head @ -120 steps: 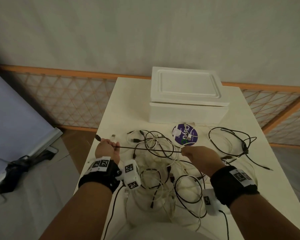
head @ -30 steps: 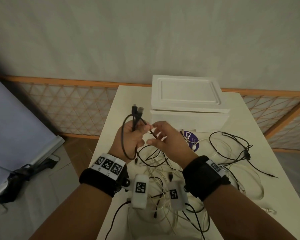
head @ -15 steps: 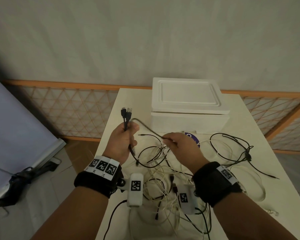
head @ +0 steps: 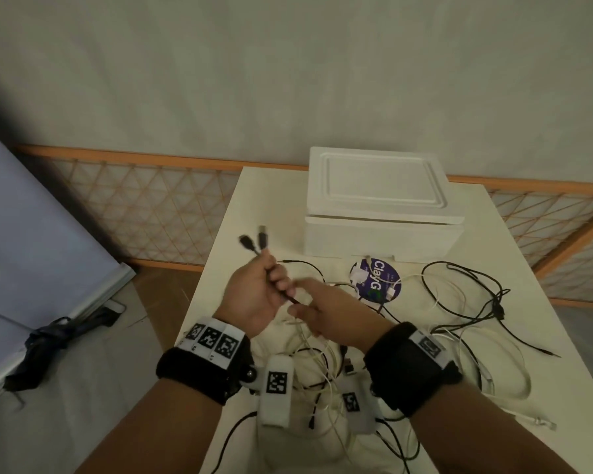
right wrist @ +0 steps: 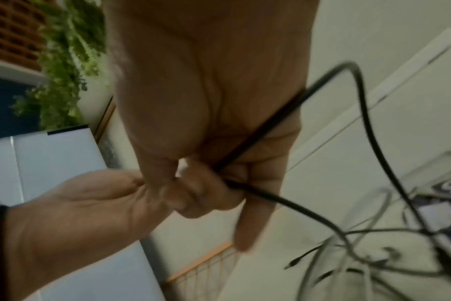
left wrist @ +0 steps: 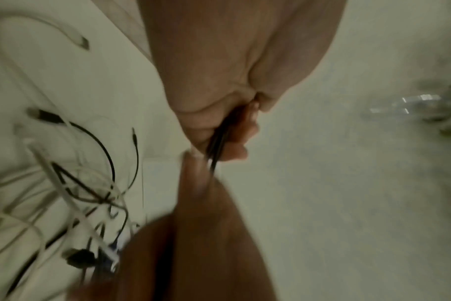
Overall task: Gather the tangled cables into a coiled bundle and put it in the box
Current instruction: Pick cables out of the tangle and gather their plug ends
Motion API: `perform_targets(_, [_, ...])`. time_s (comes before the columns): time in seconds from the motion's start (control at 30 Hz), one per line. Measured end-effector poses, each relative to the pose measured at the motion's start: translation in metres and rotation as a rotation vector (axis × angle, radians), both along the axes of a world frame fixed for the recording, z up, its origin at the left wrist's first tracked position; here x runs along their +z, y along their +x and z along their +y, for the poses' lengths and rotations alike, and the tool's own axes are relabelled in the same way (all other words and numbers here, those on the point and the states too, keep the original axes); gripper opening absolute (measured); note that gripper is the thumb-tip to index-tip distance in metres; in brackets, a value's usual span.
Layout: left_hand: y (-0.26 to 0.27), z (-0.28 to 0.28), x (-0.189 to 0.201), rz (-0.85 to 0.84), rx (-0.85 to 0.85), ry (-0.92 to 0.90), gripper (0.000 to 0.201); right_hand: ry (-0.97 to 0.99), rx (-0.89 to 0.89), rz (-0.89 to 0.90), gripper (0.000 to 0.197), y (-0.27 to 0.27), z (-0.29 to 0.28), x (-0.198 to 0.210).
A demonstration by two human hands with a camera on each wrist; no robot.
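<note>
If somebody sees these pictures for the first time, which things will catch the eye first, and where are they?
First, the two hands raised mid-table: the left hand grips a black cable whose two plugs stick up above the fist, while the right hand meets it and pinches the same cable. Next, the tangle of black and white cables sprawled over the white table. Behind stands the white foam box, lid on.
</note>
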State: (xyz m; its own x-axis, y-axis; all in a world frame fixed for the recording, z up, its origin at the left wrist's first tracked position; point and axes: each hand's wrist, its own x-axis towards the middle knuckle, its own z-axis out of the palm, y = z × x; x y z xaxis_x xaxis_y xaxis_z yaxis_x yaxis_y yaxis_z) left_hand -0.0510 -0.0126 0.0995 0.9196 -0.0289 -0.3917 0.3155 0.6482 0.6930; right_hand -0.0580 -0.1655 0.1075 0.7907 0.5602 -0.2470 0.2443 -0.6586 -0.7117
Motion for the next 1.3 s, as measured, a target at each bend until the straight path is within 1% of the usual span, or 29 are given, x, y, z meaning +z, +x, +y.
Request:
perform_targets(0.03, [0.001, 0.016, -0.005, 0.007, 0.077, -0.061, 0.035, -0.085, 0.045, -0.061, 0.033, 0.002, -0.006, -0.003])
perform_targets(0.07, [0.002, 0.033, -0.012, 0.024, 0.157, -0.107, 0.035, -0.141, 0.078, -0.108, 0.029, 0.005, -0.014, -0.007])
perform_targets(0.13, [-0.002, 0.066, -0.029, 0.079, 0.312, -0.160, 0.036, -0.196, 0.080, -0.171, 0.032, 0.009, -0.032, -0.014])
perform_targets(0.2, [-0.009, 0.093, -0.042, 0.140, 0.440, -0.181, 0.038, -0.291, 0.030, -0.256, 0.037, 0.016, -0.048, -0.019])
perform_targets(0.27, [-0.014, 0.113, -0.050, 0.190, 0.524, -0.184, 0.040, -0.382, -0.057, -0.340, 0.043, 0.023, -0.062, -0.023])
perform_targets(0.3, [-0.016, 0.120, -0.055, 0.216, 0.549, -0.178, 0.040, -0.390, -0.100, -0.325, 0.046, 0.027, -0.066, -0.024])
perform_targets(0.33, [-0.018, 0.124, -0.059, 0.242, 0.553, -0.151, 0.038, -0.416, -0.109, -0.273, 0.048, 0.030, -0.067, -0.026])
perform_targets(0.37, [-0.019, 0.125, -0.063, 0.261, 0.531, -0.112, 0.037, -0.485, -0.070, -0.213, 0.049, 0.032, -0.065, -0.029])
perform_targets(0.4, [-0.020, 0.122, -0.066, 0.273, 0.473, -0.079, 0.037, -0.590, 0.012, -0.192, 0.045, 0.035, -0.061, -0.034])
perform_targets(0.43, [-0.021, 0.115, -0.070, 0.283, 0.391, -0.059, 0.040, -0.678, 0.087, -0.224, 0.038, 0.038, -0.055, -0.039])
perform_targets(0.47, [-0.023, 0.106, -0.072, 0.298, 0.307, -0.050, 0.042, -0.721, 0.134, -0.299, 0.028, 0.042, -0.046, -0.043])
perform_targets(0.5, [-0.024, 0.096, -0.074, 0.310, 0.237, -0.035, 0.040, -0.710, 0.152, -0.375, 0.023, 0.047, -0.036, -0.045])
perform_targets(0.53, [-0.025, 0.087, -0.075, 0.317, 0.194, -0.016, 0.036, -0.644, 0.138, -0.409, 0.022, 0.054, -0.025, -0.050])
perform_targets(0.6, [-0.024, 0.071, -0.078, 0.332, 0.173, 0.011, 0.029, -0.506, 0.116, -0.390, 0.029, 0.074, -0.001, -0.059])
perform_targets(0.63, [-0.023, 0.065, -0.080, 0.341, 0.172, 0.017, 0.028, -0.473, 0.119, -0.369, 0.034, 0.084, 0.011, -0.066])
perform_targets(0.67, [-0.023, 0.060, -0.082, 0.350, 0.173, 0.023, 0.028, -0.476, 0.137, -0.353, 0.039, 0.092, 0.022, -0.074])
perform_targets(0.73, [-0.022, 0.051, -0.087, 0.371, 0.180, 0.044, 0.025, -0.576, 0.206, -0.359, 0.041, 0.105, 0.035, -0.090])
perform_targets(0.8, [-0.020, 0.046, -0.090, 0.386, 0.179, 0.057, 0.023, -0.693, 0.262, -0.344, 0.033, 0.111, 0.036, -0.105])
perform_targets(0.83, [-0.019, 0.046, -0.090, 0.390, 0.184, 0.056, 0.021, -0.721, 0.266, -0.334, 0.029, 0.113, 0.033, -0.111])
perform_targets(0.87, [-0.017, 0.046, -0.090, 0.393, 0.193, 0.048, 0.020, -0.710, 0.251, -0.328, 0.025, 0.115, 0.031, -0.115])
perform_targets(0.9, [-0.016, 0.046, -0.089, 0.395, 0.201, 0.041, 0.019, -0.656, 0.215, -0.311, 0.024, 0.116, 0.029, -0.116])
perform_targets(0.93, [-0.014, 0.045, -0.088, 0.393, 0.210, 0.035, 0.019, -0.555, 0.143, -0.281, 0.024, 0.117, 0.027, -0.114])
perform_targets(1.0, [-0.011, 0.043, -0.085, 0.367, 0.229, 0.036, 0.021, -0.291, -0.063, -0.248, 0.024, 0.117, 0.023, -0.101])
perform_targets(1.03, [-0.010, 0.040, -0.083, 0.348, 0.235, 0.034, 0.022, -0.184, -0.152, -0.268, 0.023, 0.115, 0.021, -0.091])
perform_targets(1.1, [-0.005, 0.032, -0.073, 0.304, 0.232, 0.019, 0.023, -0.051, -0.246, -0.318, 0.022, 0.108, 0.017, -0.070])
perform_targets(1.2, [0.004, 0.015, -0.054, 0.233, 0.207, 0.012, 0.022, 0.041, -0.247, -0.348, 0.019, 0.090, 0.013, -0.042])
perform_targets(1.3, [0.009, -0.004, -0.036, 0.092, 0.143, 0.023, 0.014, 0.064, -0.216, -0.401, 0.018, 0.069, 0.012, -0.031])
